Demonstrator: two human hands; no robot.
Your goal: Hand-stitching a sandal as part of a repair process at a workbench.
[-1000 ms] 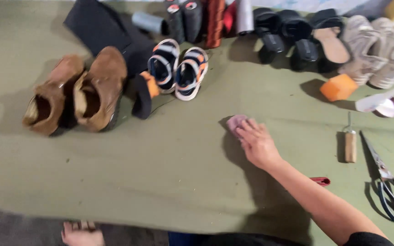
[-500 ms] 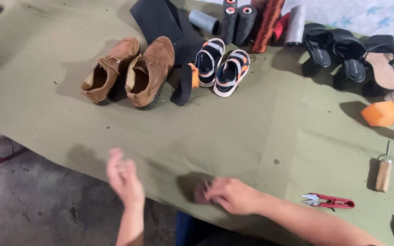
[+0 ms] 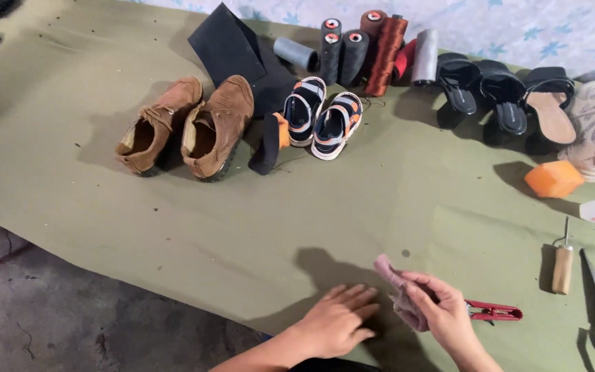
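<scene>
A right hand (image 3: 442, 310) pinches a pinkish cloth (image 3: 397, 293), its long axis running up-left from the closed fingers, just left of red thread snips (image 3: 494, 313); the left hand (image 3: 339, 320) lies flat, fingers spread, apparently clear of the cloth

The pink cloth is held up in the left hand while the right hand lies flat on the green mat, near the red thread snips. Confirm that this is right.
Not quite: the hands are swapped. The head view shows the pink cloth held in the right hand, while the left hand lies flat on the green mat. The red thread snips do lie near, just beyond the right hand.
</scene>
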